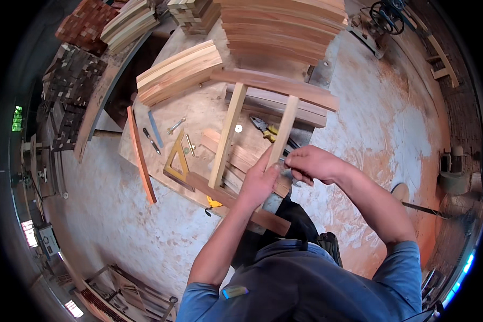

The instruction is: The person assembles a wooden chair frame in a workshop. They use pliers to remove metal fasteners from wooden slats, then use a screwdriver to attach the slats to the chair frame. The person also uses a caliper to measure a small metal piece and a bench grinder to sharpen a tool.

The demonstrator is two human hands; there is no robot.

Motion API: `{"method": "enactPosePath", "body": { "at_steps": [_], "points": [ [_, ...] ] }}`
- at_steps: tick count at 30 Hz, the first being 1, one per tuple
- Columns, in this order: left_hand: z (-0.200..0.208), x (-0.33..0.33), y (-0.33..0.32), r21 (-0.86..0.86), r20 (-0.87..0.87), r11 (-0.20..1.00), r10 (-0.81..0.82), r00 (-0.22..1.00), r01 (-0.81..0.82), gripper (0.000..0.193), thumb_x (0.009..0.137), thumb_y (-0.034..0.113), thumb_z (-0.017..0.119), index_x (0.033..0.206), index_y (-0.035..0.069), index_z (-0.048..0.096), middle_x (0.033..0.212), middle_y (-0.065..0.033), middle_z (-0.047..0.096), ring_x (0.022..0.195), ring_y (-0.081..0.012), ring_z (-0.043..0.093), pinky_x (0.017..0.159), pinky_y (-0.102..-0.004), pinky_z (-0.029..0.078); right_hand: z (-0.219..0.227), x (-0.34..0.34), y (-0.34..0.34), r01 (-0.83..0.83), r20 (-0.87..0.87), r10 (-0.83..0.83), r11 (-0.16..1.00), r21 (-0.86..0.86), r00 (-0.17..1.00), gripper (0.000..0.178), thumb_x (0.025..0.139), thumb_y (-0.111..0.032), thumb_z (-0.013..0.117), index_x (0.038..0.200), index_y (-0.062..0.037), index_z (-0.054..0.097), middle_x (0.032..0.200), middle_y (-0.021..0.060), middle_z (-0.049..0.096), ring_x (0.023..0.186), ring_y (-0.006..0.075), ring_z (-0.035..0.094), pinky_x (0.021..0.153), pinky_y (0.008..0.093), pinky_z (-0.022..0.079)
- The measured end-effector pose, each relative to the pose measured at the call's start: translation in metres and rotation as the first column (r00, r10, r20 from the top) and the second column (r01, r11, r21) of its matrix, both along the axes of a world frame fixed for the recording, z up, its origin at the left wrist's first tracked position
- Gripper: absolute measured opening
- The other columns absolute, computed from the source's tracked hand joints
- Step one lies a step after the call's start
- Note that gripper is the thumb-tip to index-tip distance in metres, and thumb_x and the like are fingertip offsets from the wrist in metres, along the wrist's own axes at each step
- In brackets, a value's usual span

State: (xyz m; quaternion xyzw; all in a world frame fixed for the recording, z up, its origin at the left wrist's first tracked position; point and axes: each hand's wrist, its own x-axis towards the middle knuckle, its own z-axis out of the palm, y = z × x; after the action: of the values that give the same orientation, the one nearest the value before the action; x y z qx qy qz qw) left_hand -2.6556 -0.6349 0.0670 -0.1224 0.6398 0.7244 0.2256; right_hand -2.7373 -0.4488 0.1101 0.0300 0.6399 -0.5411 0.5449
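A wooden frame lies on the workbench (pixel 198 115): two curved rails, far rail (pixel 273 85) and near rail (pixel 228 199), joined by two light upright slats. My left hand (pixel 259 181) is shut on the lower end of the right slat (pixel 283 130). My right hand (pixel 312 163) is beside it at the same slat end, fingers curled; whether it holds anything is hidden. The left slat (pixel 228 133) stands free between the rails.
Pliers with yellow handles (pixel 266 129), a yellow set square (pixel 177 158), a pencil-like tool (pixel 151 140), a blue strip and a small spanner lie on the bench. Stacks of curved wood (pixel 284 27) and slats (pixel 177 70) sit behind. A loose reddish strip (pixel 140 155) leans at the bench's left edge.
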Motion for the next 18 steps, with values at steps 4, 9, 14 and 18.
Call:
{"method": "enactPosePath", "body": {
  "at_steps": [4,9,14,18],
  "points": [
    [0.011,0.004,-0.001,-0.262,-0.36,0.965,-0.116,0.926,0.019,0.054,0.096,0.015,0.056,0.147,0.009,0.04,0.109,-0.018,0.068,0.094,-0.0265,0.067,0.083,-0.0334,0.052,0.003,0.008,0.012,0.241,0.447,-0.127,0.948,-0.209,0.885,0.03,0.101,-0.025,0.048,0.081,-0.0048,0.058,0.057,0.0,0.046,0.046,0.0126,0.04,0.044,0.0293,0.035],
    [0.024,0.005,0.003,-0.328,-0.401,0.945,-0.141,0.905,0.002,0.054,0.095,0.017,0.055,0.146,0.007,0.041,0.114,-0.0255,0.065,0.107,-0.035,0.065,0.089,-0.0375,0.05,0.005,0.024,0.009,-0.081,-0.589,0.128,0.991,0.106,0.798,0.029,0.099,-0.023,0.05,0.079,-0.0027,0.055,0.062,0.0073,0.057,0.053,0.0227,0.056,0.049,0.0377,0.045],
    [0.03,0.002,0.02,-0.248,-0.157,0.967,0.027,0.987,-0.066,0.052,0.097,0.011,0.049,0.149,0.011,0.04,0.074,-0.001,0.057,0.059,-0.0081,0.054,0.057,-0.0238,0.048,0.01,0.032,0.003,0.015,-0.88,0.449,0.89,0.456,0.156,0.021,0.092,-0.017,0.054,0.075,-0.0041,0.055,0.07,0.0173,0.063,0.07,0.0375,0.064,0.06,0.0474,0.051],
    [0.04,0.003,0.025,-0.136,-0.018,0.988,0.066,0.998,-0.068,0.05,0.098,0.01,0.047,0.148,0.011,0.041,0.073,0.0013,0.053,0.057,-0.0055,0.05,0.053,-0.0215,0.045,0.006,0.034,0.003,0.019,-0.872,0.429,0.895,0.445,0.238,0.02,0.091,-0.018,0.055,0.079,-0.0027,0.059,0.068,0.0174,0.062,0.071,0.0357,0.065,0.06,0.0454,0.053]
  ]
}}
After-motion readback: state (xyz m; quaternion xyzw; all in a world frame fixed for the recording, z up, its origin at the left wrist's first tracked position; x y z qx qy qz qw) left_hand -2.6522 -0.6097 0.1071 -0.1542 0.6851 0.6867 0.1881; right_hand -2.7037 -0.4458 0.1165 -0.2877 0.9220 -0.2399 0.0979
